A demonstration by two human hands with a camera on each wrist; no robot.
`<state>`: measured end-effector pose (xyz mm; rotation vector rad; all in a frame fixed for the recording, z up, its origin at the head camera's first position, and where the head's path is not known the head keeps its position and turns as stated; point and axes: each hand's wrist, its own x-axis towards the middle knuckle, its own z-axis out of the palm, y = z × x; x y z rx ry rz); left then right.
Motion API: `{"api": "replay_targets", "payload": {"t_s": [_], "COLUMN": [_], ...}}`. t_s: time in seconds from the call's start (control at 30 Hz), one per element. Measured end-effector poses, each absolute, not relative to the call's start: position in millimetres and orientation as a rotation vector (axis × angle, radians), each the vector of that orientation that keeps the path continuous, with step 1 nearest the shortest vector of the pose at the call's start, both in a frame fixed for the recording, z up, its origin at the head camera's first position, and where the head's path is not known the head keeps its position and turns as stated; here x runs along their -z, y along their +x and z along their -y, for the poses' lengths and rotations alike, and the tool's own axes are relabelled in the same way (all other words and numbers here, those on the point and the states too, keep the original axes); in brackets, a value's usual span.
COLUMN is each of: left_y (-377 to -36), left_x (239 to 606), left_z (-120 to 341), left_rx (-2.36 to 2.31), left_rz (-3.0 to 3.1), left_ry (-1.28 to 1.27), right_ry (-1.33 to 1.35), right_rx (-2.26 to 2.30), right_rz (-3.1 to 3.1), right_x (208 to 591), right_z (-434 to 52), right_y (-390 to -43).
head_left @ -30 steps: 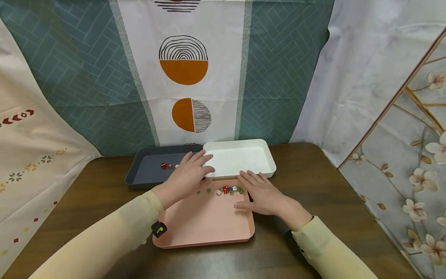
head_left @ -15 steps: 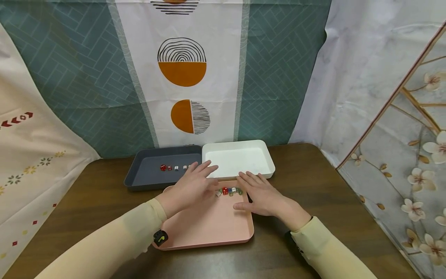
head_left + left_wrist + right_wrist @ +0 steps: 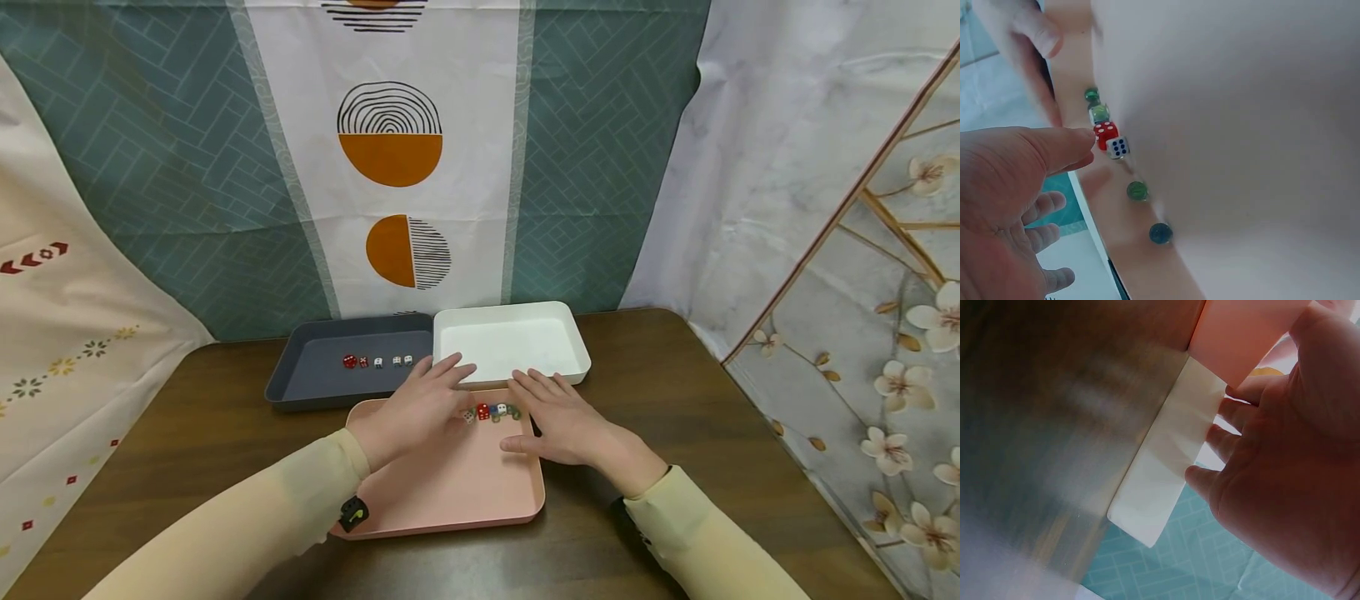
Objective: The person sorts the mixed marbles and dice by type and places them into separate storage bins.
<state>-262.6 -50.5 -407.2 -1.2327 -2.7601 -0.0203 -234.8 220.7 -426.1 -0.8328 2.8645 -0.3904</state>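
1. Pink plastic forms the shallow tray (image 3: 450, 487) over which both hands are held; a short row of small dice and glass marbles (image 3: 491, 412) lies along its far edge, just ahead of the fingertips and between the two hands.
2. The left hand (image 3: 416, 412) is seen with fingers straight and spread, palm down, gripping nothing; its fingertips reach toward the near end of the row.
3. The right hand (image 3: 562, 417) is likewise flat and relaxed, fingers extended, resting at the tray's far right corner and holding nothing.
4. In the left wrist view a red die (image 3: 1105, 132) and a white die (image 3: 1117, 147) are seen touching each other, with green marbles (image 3: 1137, 190) on either side.
5. The pieces are judged light, hard and stiff; the marbles are likely to roll on the smooth tray, and the dice are best pinched on two opposite faces.
6. Beyond the left hand a grey tray (image 3: 315, 379) holding a few dice is seen; beyond the right hand, a white tray (image 3: 573, 354).
7. Compared with a second ago, the left hand has been drawn back from the grey tray toward the row; the right hand has barely shifted.
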Motion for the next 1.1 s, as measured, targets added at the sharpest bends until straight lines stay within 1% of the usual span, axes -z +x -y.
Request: {"api": "replay_targets", "payload": {"t_s": [0.2,0.57,1.1], "left_y": [-264,-265,-268], "left_x": [413,421,424], "left_z": [49,47,47], "left_rx": [-0.045,-0.03,-0.034], "left_rz": [2.704,2.704,2.703], "left_ry": [-1.248,-1.239,-1.227], "right_ry": [-0.832,-0.824,-0.837], "right_rx": [0.378,0.373,0.362], "right_rz": [-2.867,-2.87,-2.875], "right_x": [427,427,426], "right_z": [-220,-220,-220], "right_y": [-235,-236,-236]}}
